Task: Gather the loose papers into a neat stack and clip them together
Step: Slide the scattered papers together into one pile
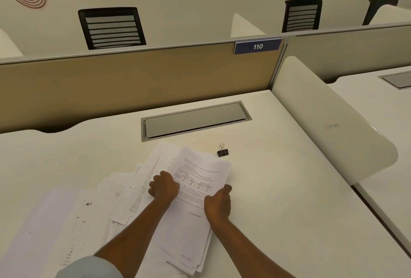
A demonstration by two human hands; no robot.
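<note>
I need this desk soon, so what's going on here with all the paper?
A person is gathering loose papers on the desk. The left hand presses on a rough pile, and the right hand grips its right edge. More sheets lie fanned out to the left, not yet collected. A black binder clip sits untouched on the desk beyond the pile, so nothing is clipped yet.

Matt white printed papers point(195, 179) lie on a smooth, cream laminate bench point(278, 188); a black binder clip point(222, 151) with shiny wire handles sits near a brushed grey metal hatch point(195, 119).
</note>
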